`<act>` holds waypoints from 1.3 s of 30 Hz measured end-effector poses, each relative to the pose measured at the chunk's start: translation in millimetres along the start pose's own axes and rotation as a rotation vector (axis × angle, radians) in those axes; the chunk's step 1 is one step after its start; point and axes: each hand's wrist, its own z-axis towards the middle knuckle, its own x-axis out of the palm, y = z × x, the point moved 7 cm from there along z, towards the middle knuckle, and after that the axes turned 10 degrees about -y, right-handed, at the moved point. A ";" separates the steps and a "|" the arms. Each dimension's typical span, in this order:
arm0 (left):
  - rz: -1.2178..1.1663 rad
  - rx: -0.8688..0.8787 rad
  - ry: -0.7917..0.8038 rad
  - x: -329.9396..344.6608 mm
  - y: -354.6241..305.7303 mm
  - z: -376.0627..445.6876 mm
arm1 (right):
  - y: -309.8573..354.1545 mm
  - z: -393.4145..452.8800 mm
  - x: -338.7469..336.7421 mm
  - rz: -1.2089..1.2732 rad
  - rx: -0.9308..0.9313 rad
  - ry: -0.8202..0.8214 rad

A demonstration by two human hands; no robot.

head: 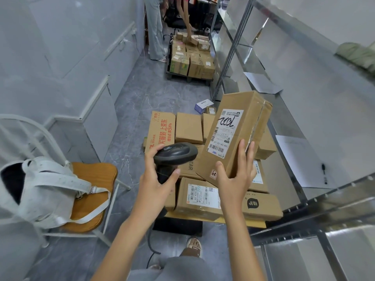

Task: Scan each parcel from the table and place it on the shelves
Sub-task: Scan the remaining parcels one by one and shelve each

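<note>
My right hand [235, 175] grips the near end of a long brown cardboard parcel [245, 118], tilted up with its white shipping label facing me. My left hand [156, 179] holds a dark barcode scanner [175, 154] by its handle, its head just left of the parcel's lower label edge. Below both hands lies a low pile of several cardboard parcels [188, 127] on a low table. Metal shelves [304, 110] run along the right.
A wooden chair [91, 191] with a grey bag [46, 187] stands to my left. Another person [156, 27] bends over a second stack of boxes [192, 59] farther down the aisle. Paper sheets [300, 159] and a marker [324, 173] lie on the shelf.
</note>
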 end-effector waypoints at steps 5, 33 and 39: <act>-0.087 0.048 0.014 20.5 -9.7 19.4 | 4.5 1.4 -27.4 0.058 0.068 -0.035; -0.545 -0.048 0.693 310.3 -168.3 -140.7 | -8.1 20.3 -395.5 0.513 0.271 -0.831; -0.563 -0.083 0.809 340.2 -187.4 -190.8 | -18.3 27.6 -451.2 0.666 0.360 -0.919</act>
